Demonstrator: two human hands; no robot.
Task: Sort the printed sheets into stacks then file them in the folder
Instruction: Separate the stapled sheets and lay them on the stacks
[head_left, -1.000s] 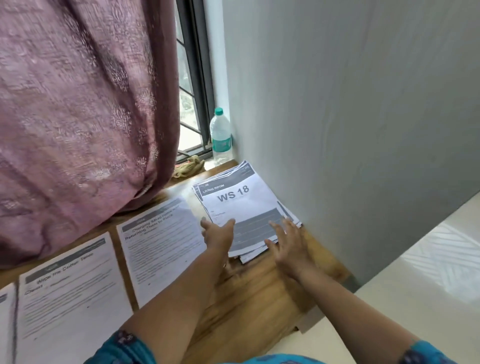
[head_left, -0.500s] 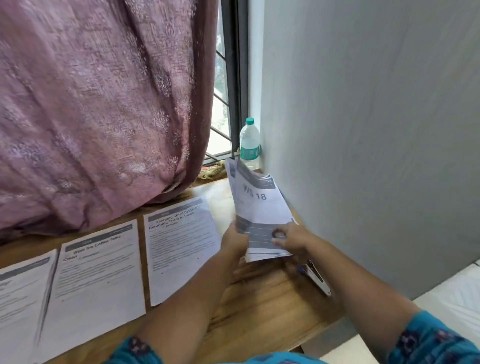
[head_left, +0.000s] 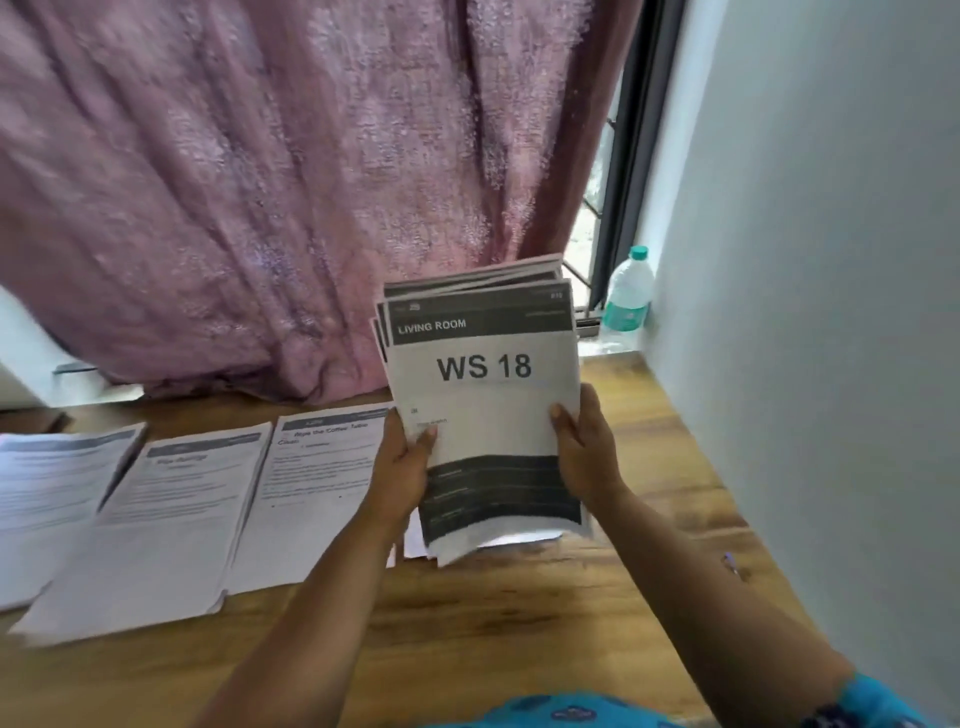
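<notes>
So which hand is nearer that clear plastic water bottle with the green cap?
Right. The right hand grips the paper stack's edge on the bottle side; the left hand holds the opposite edge.

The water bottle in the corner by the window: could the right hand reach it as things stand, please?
Probably not yet. The right hand is gripping the WS 18 stack, as is the left hand. The path along the table to the water bottle looks free.
</notes>
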